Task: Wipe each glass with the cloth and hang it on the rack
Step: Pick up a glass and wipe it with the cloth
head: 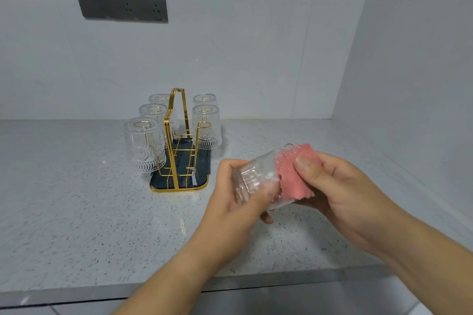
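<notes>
My left hand [238, 202] grips a clear ribbed glass [258, 179] by its base, tilted on its side above the counter. My right hand [337, 186] pinches a pink cloth [298, 174] against the glass's open end, thumb on top. To the left stands a gold wire rack [176, 140] on a dark tray [202, 161]. Several glasses hang upside down on its prongs; the nearest left one [144, 146] and one on the right [206, 126] are plain to see. The front right prong [203, 124] holds no glass.
The speckled stone counter [76, 212] runs to a front edge near the bottom of the view. A white wall stands behind and another on the right. A dark socket panel [121, 2] sits on the back wall.
</notes>
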`<state>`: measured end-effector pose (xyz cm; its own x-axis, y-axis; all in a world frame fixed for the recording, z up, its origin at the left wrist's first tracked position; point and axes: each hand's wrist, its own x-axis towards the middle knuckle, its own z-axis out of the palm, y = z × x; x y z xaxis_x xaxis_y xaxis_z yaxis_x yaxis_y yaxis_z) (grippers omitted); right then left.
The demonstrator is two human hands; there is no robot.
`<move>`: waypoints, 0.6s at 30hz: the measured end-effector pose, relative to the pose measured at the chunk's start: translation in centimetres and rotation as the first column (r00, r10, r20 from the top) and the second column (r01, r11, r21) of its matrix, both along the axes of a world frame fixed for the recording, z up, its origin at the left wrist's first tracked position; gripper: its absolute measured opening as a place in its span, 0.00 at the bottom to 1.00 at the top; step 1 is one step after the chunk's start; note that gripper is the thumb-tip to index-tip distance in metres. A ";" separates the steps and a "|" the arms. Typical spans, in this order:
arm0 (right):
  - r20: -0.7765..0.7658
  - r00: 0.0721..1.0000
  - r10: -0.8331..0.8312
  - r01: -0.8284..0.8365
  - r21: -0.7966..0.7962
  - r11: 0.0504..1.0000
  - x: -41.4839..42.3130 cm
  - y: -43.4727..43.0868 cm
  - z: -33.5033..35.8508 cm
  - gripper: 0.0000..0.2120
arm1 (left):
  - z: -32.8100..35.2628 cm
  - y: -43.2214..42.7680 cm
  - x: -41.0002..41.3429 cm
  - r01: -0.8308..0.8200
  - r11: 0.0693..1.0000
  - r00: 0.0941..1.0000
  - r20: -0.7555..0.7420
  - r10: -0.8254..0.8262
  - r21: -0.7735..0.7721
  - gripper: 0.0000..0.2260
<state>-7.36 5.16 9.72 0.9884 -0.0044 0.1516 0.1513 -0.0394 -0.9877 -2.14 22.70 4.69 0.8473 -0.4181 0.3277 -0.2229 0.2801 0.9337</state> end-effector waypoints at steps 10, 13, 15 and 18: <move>0.065 0.996 -0.066 0.076 -0.154 0.985 -1.0 0.1 -2.4 0.14 | 1.7 -0.5 0.3 0.238 0.970 0.784 -0.582 -0.216 -0.039 0.22; -0.111 0.989 -0.093 0.103 0.089 0.991 -0.2 -0.1 -2.0 0.17 | 0.5 -0.5 0.4 -0.061 0.958 0.998 -0.008 0.066 0.279 0.25; -0.197 0.978 -0.061 0.096 0.176 0.980 0.1 -0.7 -1.2 0.20 | -0.6 0.3 1.1 -0.282 0.854 0.888 0.456 0.060 0.436 0.28; -0.175 0.984 -0.031 0.062 0.174 0.983 0.0 -0.9 -0.7 0.20 | -1.4 0.9 1.7 -0.253 0.869 0.848 0.530 -0.013 0.426 0.30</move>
